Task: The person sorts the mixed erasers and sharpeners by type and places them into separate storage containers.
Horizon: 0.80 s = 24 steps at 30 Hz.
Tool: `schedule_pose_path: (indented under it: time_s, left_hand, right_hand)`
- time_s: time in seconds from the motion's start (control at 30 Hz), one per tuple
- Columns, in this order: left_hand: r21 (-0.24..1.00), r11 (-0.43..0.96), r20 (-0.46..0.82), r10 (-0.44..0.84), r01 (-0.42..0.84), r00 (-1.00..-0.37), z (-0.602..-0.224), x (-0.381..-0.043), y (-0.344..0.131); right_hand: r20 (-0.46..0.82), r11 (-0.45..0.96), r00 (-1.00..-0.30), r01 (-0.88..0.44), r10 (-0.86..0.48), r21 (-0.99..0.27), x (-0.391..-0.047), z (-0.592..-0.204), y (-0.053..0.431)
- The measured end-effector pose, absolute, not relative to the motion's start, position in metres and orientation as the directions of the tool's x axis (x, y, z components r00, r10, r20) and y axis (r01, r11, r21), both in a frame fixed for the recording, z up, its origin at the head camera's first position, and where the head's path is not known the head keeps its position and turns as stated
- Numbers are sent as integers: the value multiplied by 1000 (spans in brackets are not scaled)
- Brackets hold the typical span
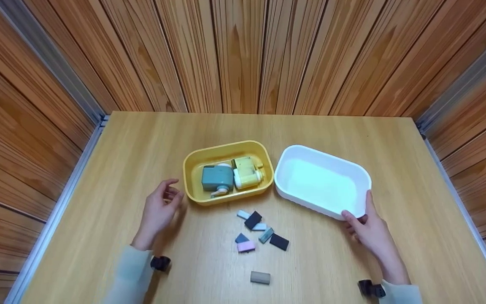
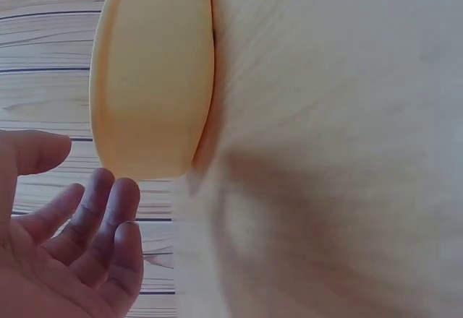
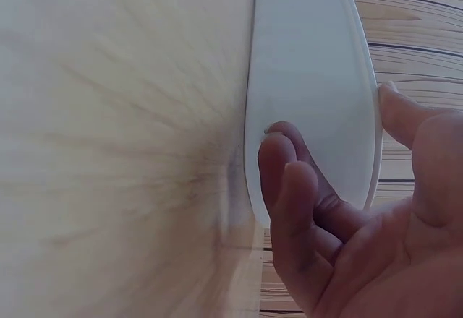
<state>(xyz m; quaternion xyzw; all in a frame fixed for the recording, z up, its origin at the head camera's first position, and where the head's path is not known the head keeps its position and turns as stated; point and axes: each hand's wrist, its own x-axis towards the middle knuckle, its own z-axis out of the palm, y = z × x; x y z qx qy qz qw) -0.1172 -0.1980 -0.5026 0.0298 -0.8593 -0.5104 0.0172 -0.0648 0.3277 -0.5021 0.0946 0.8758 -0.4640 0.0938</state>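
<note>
Right hand [image 1: 369, 232] grips near corner of white tub [image 1: 321, 183]

The left hand [image 1: 163, 207], fingers loosely bent, is just beside the yellow tub [image 1: 193, 177], contact unclear. Two bottle-like containers [image 1: 217, 177] sit inside that tub. Small blocks [image 1: 253, 220] lie on the table [image 1: 323, 261] between the hands.

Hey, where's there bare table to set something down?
Bare table lies behind the yellow bin and white bin, up to the wooden wall; also left of the left hand, and between the small blocks and right hand. It's crowded among the blocks and between the bins.
</note>
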Motion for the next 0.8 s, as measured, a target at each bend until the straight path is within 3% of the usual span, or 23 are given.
schedule_pose_path:
  time_s: [0.47, 0.8]
  left_hand:
    - [897, 413, -132, -87, -157, -987, -514, -108, -175]
    - [903, 389, -168, -67, -181, -984, -512, -111, -167]
  right_hand:
    - [-205, 601, -978, 190, 43, -776, -52, -499, 327]
    - [-6, 669, -994, -72, -113, -740, -42, -493, 317]
